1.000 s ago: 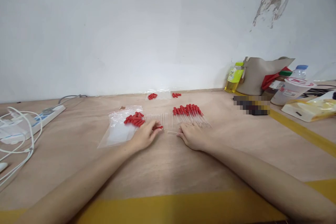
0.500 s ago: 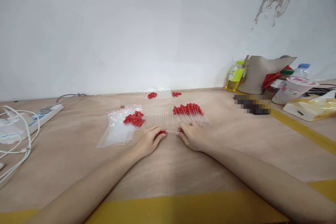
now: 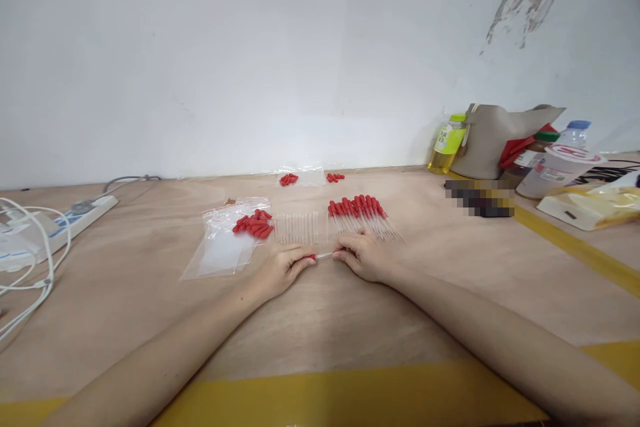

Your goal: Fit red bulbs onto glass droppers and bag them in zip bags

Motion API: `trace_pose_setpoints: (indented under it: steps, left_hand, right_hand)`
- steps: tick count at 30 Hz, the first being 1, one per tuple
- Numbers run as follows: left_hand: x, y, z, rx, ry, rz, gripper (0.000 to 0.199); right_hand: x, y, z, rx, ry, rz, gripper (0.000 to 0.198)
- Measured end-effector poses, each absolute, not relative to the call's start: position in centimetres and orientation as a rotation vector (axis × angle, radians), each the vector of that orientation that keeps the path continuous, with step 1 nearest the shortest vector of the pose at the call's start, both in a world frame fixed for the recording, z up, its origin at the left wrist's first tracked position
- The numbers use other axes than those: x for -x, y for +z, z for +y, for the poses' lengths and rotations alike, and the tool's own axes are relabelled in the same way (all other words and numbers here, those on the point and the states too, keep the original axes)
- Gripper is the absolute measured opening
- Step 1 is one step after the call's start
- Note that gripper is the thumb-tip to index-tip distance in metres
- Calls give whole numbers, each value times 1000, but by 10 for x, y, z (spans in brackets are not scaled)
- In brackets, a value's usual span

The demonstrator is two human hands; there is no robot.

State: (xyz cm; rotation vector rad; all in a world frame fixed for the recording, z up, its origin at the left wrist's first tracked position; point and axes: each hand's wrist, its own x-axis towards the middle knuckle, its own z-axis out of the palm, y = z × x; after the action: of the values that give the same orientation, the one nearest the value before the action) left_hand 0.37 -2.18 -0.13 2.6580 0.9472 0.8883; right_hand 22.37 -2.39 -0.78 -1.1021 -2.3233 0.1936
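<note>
My left hand [image 3: 285, 270] is closed on a red rubber dropper bulb [image 3: 312, 257], mostly covered by my fingers. From it a thin clear glass tube [image 3: 324, 255] runs level to my right hand [image 3: 363, 255], which pinches its other end. Just beyond my left hand lies a row of bare glass tubes [image 3: 297, 228]. Past my right hand is a fanned pile of droppers with red bulbs [image 3: 357, 205] on their tubes. Loose red bulbs [image 3: 254, 224] are heaped on clear plastic zip bags [image 3: 215, 259] at left.
More red bulbs [image 3: 289, 179] lie on clear plastic near the wall. A white power strip [image 3: 95, 210] and white cables [image 3: 47, 280] are at far left. At right stand a yellow-green bottle [image 3: 447, 145], a grey bag [image 3: 483, 140], a lidded cup [image 3: 555, 170] and a dark pixelated object [image 3: 483, 200].
Both hands hold the bulb and tube in nearly the same place. Less of the red bulb shows past my left fingers, and the gap between my hands looks slightly narrower.
</note>
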Motion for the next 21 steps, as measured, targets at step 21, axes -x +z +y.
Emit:
trace_pose_setpoints:
  steps: [21]
  left_hand:
    - [-2, -7, -21, -2708, 770, 948, 22]
  right_hand:
    - [-207, -4, -34, 1280, 72, -2346, 35]
